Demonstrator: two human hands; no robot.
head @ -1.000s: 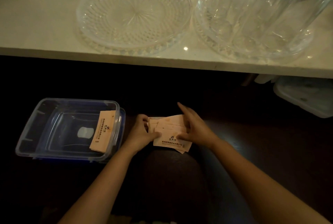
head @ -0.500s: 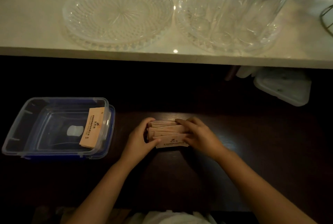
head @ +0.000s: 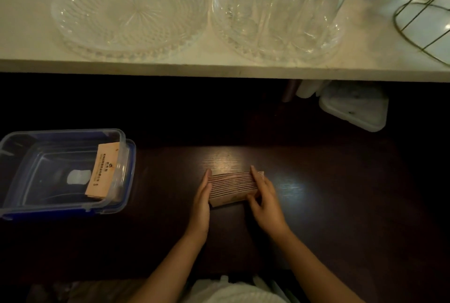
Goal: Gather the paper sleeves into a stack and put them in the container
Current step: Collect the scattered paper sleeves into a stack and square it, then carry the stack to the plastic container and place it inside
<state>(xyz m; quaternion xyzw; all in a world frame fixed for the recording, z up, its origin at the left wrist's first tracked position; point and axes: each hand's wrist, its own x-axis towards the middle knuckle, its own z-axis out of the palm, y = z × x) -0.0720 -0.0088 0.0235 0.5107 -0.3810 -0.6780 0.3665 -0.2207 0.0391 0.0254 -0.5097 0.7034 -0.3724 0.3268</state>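
The stack of paper sleeves (head: 233, 187) stands on its long edges on the dark desk (head: 328, 205), roughly midway along it and toward the near edge. The left hand (head: 202, 201) presses flat against the stack's left end, and the right hand (head: 264, 201) closes over the right end, fingers laid across the top and thumb on the near face. Both hands hold the stack by squeezing it endwise; neither grips it from below.

The container (head: 60, 171), a clear tub with a blue rim, sits at the desk's left edge, well apart from the stack. One sleeve (head: 102, 171) already leans inside against its right wall.

The main risk is in the lift. Squeezed only at the ends, the sleeves in the middle could bow and slip out, fanning across the desk. The near sleeve looks slightly out of line at the bottom left, so it may drop first. A loose squeeze would let the whole pack splay.

On the way over, the stack could catch the container's raised rim and shed sleeves outside it. Lowered carelessly, it may also land on the leaning sleeve, crumple it, and end up tilted rather than flat.
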